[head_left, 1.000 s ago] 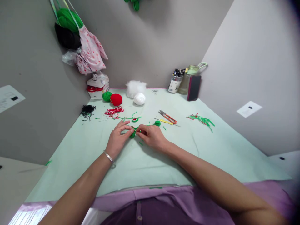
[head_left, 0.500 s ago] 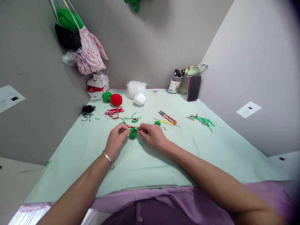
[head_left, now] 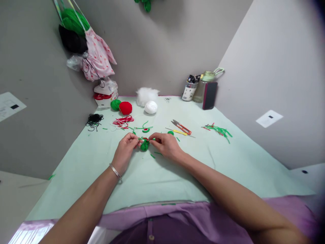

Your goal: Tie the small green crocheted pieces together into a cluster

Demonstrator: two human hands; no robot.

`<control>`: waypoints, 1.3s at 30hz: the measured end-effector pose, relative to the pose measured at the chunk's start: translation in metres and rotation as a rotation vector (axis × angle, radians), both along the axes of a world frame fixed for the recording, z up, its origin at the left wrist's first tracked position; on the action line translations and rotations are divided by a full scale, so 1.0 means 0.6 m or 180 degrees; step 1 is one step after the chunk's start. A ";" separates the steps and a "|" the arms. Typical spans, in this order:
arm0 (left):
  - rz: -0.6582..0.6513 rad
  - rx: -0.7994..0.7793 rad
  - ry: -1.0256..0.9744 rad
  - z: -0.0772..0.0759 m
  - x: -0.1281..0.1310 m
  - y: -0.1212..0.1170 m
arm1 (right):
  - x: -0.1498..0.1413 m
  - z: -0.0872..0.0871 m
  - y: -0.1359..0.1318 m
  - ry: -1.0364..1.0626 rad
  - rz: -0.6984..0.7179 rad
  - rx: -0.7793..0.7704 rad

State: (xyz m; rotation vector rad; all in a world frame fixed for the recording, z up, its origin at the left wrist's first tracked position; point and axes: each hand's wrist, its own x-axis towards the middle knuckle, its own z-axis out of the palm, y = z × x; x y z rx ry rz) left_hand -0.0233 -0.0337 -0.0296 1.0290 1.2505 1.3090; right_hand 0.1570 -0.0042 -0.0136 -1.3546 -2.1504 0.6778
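A small green crocheted piece point(head_left: 144, 146) with a red part along its top hangs between my two hands just above the table. My left hand point(head_left: 125, 150) is closed, thumb and forefinger pinching the left end of its green yarn. On the other side, my right hand point(head_left: 166, 146) pinches the piece's right edge near the red part; fingertips hide some of it. Behind them lies a separate small green piece with red and white point(head_left: 146, 130). A green crocheted ball point(head_left: 171, 133) sits just beyond my right knuckles.
Orange thread snips point(head_left: 186, 129) and a yellow-handled crochet hook point(head_left: 179, 132) lie beyond my right hand. Yarn balls, red point(head_left: 125, 108) and white point(head_left: 151, 107), stand at the back. Cut green strands point(head_left: 219, 130) lie right, near a phone point(head_left: 210, 96) and bottle point(head_left: 199, 90).
My left fingers have drawn slightly away to the left, and a stretch of green yarn now shows between them and the piece. The right hand has barely moved.
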 end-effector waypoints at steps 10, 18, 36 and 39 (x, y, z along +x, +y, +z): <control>-0.0018 0.0689 0.1243 -0.012 0.006 0.002 | 0.005 0.002 0.004 0.0515 -0.0123 -0.0155; -0.0094 0.0783 0.1273 -0.026 0.009 0.007 | 0.009 0.009 0.004 0.1086 0.0003 -0.0302; -0.0066 0.0788 0.1328 -0.033 0.006 0.011 | 0.015 0.028 0.004 0.2124 0.0106 -0.0593; -0.0092 0.0802 0.1335 -0.034 0.006 0.011 | 0.015 0.028 0.004 0.2166 0.0113 -0.0601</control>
